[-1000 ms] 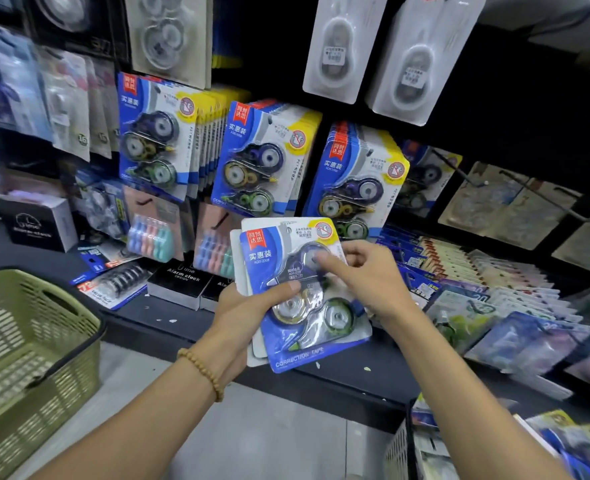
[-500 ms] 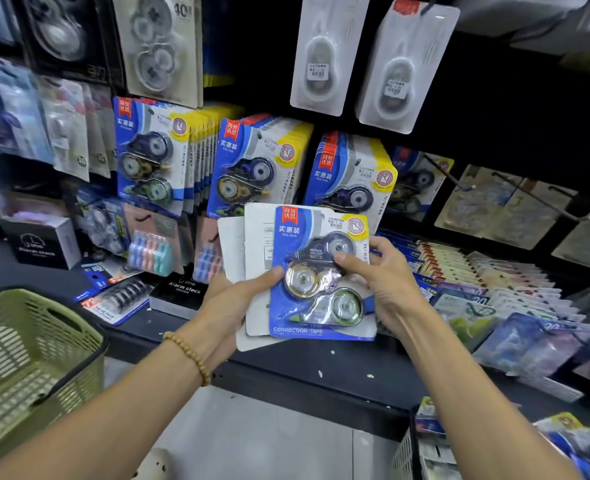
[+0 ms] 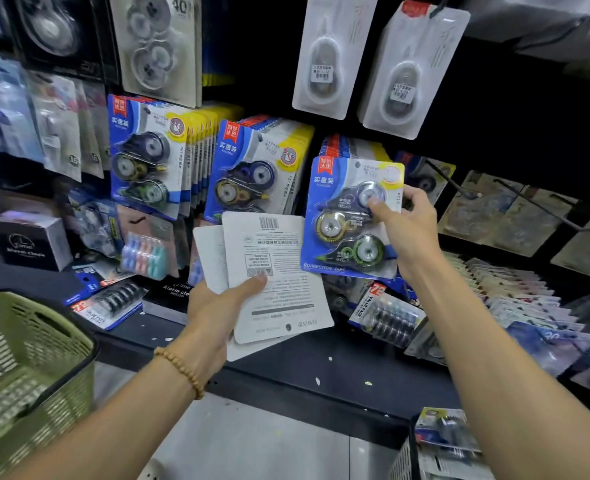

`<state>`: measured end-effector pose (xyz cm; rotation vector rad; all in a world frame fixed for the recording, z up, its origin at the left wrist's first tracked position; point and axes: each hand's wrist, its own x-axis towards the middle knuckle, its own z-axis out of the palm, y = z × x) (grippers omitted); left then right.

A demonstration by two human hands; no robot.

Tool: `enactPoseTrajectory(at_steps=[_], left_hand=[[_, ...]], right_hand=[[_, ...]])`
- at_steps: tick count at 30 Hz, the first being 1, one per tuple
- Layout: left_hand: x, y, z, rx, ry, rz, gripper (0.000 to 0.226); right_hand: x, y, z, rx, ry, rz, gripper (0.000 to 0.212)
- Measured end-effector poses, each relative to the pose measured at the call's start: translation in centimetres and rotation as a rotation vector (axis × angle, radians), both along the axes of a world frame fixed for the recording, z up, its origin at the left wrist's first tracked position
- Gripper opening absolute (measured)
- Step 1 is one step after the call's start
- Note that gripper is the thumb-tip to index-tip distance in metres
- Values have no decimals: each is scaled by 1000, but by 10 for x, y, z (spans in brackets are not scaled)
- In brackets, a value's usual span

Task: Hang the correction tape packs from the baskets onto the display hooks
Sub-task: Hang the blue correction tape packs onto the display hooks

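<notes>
Task partly complete — three hooks at frame centre carry hung packs (image 3: 148,157); right hand (image 3: 404,230) pinches one pack (image 3: 350,220) unhung, left hand (image 3: 213,306) grips spare packs (image 3: 272,271) — basket stock (image 3: 449,434) lower right remains.

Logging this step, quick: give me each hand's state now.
Left hand: grips a stack of packs, backs facing up.
Right hand: pinches one correction tape pack, raised before the hung packs.
</notes>
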<state>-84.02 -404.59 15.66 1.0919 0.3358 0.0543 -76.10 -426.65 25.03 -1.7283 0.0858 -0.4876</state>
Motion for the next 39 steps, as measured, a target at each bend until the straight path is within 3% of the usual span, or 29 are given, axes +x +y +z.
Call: enactPoseTrajectory(at_steps=[18, 26, 33, 36, 39], left_hand=[[-18, 34, 1, -11, -15, -33, 36], [-13, 27, 2, -33, -76, -96, 43], [-10, 7, 6, -46, -81, -134, 37], [-10, -7, 10, -41, -78, -167, 34], [-13, -24, 15, -45, -77, -209, 33]], right_hand=[[11, 10, -15, 3, -6, -230, 36], [25, 11, -37, -154, 44, -252, 33], [17, -1, -35, -130, 87, -251, 52], [-5, -9, -28, -105, 65, -254, 43], [-36, -15, -29, -85, 93, -99, 18]])
